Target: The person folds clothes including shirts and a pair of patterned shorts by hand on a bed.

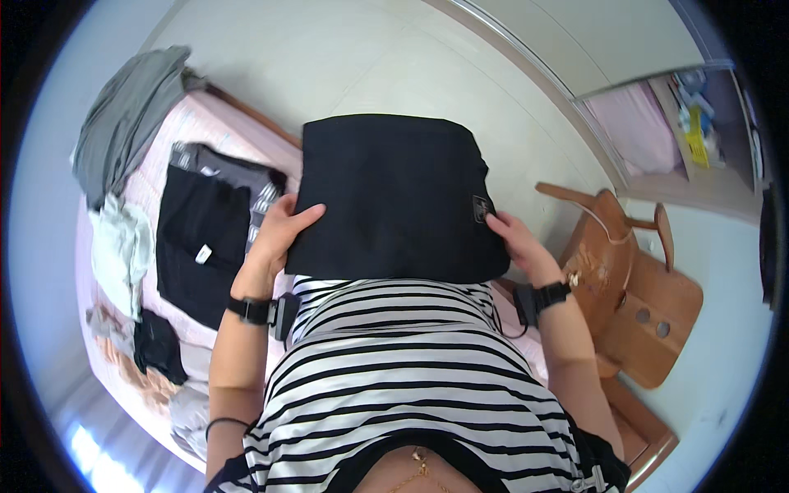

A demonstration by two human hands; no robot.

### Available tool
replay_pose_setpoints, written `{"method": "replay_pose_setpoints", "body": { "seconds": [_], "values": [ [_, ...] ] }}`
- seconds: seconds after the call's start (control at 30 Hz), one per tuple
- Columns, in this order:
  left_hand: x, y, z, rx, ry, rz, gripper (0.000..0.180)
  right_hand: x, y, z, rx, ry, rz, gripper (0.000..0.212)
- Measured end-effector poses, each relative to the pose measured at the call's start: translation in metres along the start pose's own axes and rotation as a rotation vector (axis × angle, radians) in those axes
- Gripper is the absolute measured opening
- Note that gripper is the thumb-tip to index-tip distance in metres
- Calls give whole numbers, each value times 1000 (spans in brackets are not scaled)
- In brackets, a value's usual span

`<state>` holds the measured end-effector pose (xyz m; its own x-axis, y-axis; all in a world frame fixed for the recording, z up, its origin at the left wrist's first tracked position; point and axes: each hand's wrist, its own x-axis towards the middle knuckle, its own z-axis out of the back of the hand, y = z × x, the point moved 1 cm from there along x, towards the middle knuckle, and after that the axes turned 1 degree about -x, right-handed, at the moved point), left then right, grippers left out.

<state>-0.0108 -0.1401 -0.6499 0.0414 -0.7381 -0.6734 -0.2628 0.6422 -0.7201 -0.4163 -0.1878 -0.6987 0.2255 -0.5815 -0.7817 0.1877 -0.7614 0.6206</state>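
Note:
A folded black garment (390, 197) is held out flat in front of my body, roughly square, with a small patch near its right edge. My left hand (278, 234) grips its left edge, thumb on top and fingers underneath. On the opposite edge, just below the patch, my right hand (524, 246) pinches the cloth in the same way. The fingers of both hands are mostly hidden beneath the fabric. To the left, a folded black garment with a white tag (203, 253) lies on the bed, partly over a dark grey garment (226, 168).
Along the left of the bed (205, 123) lie a grey cloth (136, 115), a pale garment (122, 251), small black clothing (158, 345) and beige pieces (140, 374). A wooden chair (666, 312) stands at the right. Behind it is an open cabinet (707, 185) with things inside.

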Motion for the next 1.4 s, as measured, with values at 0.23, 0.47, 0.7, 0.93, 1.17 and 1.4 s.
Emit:
{"method": "replay_pose_setpoints", "body": {
  "seconds": [0.23,0.47,0.7,0.93,1.17,1.4],
  "values": [
    [13,-9,-6,-403,379,59,50,-18,14,-25,-150,-142,261,39],
    [-36,-16,-13,-872,512,-54,61,-61,106,-60,76,64,347,48],
    [-148,-28,104,-697,21,-435,59,-64,209,-193,-136,411,573,61],
    [-220,25,174,-684,-302,-762,65,5,240,-352,-365,884,609,52],
    [-173,142,212,-523,-670,-397,68,118,151,-389,-852,622,660,63],
    [-184,141,214,-565,-628,-457,74,107,158,-377,-863,601,720,63]
  ]
}}
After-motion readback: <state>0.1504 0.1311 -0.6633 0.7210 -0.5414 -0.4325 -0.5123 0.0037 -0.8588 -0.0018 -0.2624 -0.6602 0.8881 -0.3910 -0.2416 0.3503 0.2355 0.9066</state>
